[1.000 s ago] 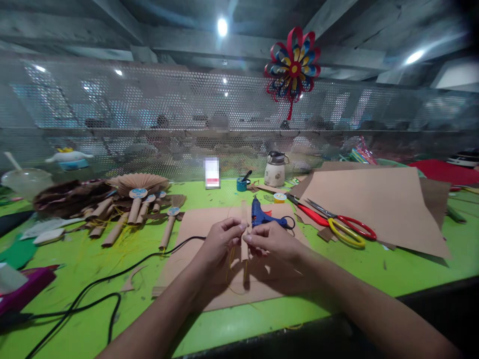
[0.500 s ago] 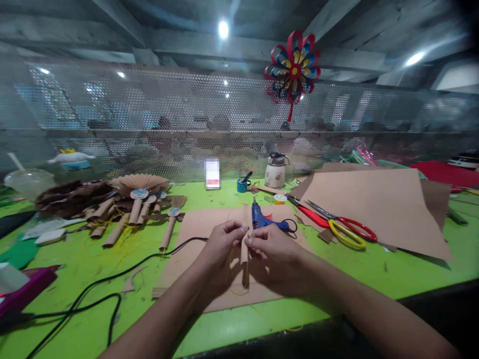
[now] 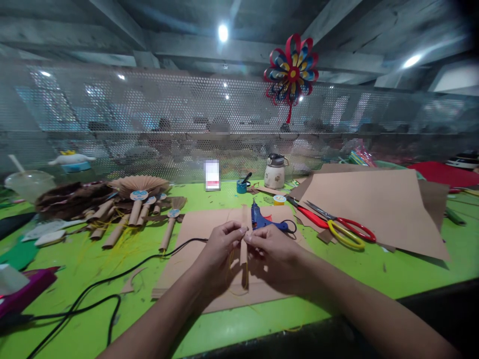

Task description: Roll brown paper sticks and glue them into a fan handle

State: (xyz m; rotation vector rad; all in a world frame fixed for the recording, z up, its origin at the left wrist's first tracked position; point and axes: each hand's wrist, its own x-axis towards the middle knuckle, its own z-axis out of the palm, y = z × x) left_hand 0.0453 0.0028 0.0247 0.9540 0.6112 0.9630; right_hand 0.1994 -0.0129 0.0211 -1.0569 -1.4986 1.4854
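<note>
My left hand (image 3: 224, 244) is closed in a pinch, its fingertips on the left side of a narrow brown paper strip (image 3: 244, 257). From the other side my right hand (image 3: 275, 243) pinches at the same strip, thumb and forefinger together. The two sets of fingertips almost meet. A thin yellow string (image 3: 236, 293) hangs in a loop below the fingers; its upper part is hidden. Under the hands lies a stack of brown paper sheets (image 3: 202, 224). Just beyond my right hand a blue glue gun (image 3: 260, 217) rests on the paper.
Scissors with red and yellow handles (image 3: 346, 235) lie right, beside large brown sheets (image 3: 370, 204). Small paper fans (image 3: 137, 195) with rolled handles are heaped left. A black cord (image 3: 136, 259) crosses the green table (image 3: 145, 309). A phone (image 3: 212, 175) and bottle (image 3: 275, 172) stand behind.
Both hands stay at the same spot on the strip, with only slight finger movement. The whole view has shifted a little.
</note>
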